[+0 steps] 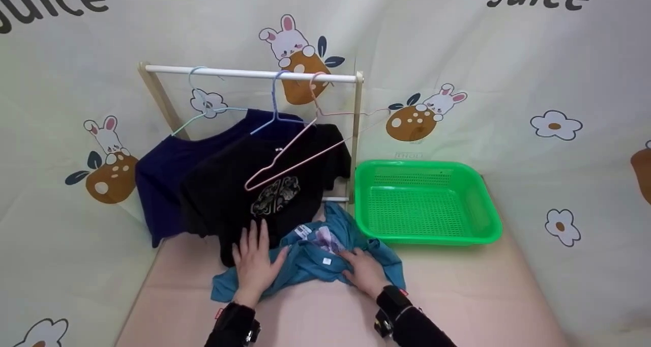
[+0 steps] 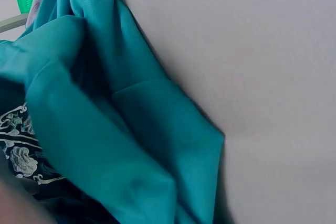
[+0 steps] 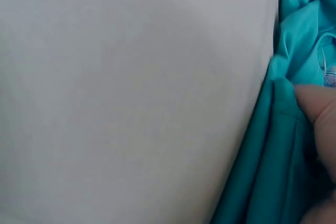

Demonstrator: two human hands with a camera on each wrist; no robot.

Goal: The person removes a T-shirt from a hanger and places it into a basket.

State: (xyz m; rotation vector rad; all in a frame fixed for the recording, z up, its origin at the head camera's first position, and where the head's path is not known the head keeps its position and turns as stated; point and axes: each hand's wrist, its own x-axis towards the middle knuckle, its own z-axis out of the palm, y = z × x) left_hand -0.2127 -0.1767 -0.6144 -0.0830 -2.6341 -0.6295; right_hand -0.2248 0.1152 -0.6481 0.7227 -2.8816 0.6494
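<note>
At the left of the frame, a navy shirt (image 1: 161, 176) hangs by a mint hanger (image 1: 188, 124) from the rack's white rail (image 1: 234, 73). Next to it, a black shirt (image 1: 218, 197) hangs on a blue hanger (image 1: 274, 103), its patterned print at centre.

In the lower middle, the left hand (image 1: 256, 263) lies across the left part of a teal shirt (image 1: 305, 265), its fingers straight and spread toward the black shirt, grasping nothing. The teal shirt rests on the table (image 1: 305, 319), crumpled, its long axis running left to right across both hands, so that each has one end. One bunched part rises toward the rack's right post (image 1: 357, 133). The shirt looks soft and creased, with a purplish print (image 1: 328, 239) near its middle, a label (image 1: 303, 231) left of that and a small white tag (image 1: 327, 261) below.

Above it a pink hanger (image 1: 300, 164) hangs from the rail, bearing no garment.

The right hand (image 1: 367, 270) is the nearer to the print and tag; its thumb touches the cloth, but whether it pinches any cannot be told. Right of centre, a green basket (image 1: 427, 240) sits just beside the teal shirt.
</note>
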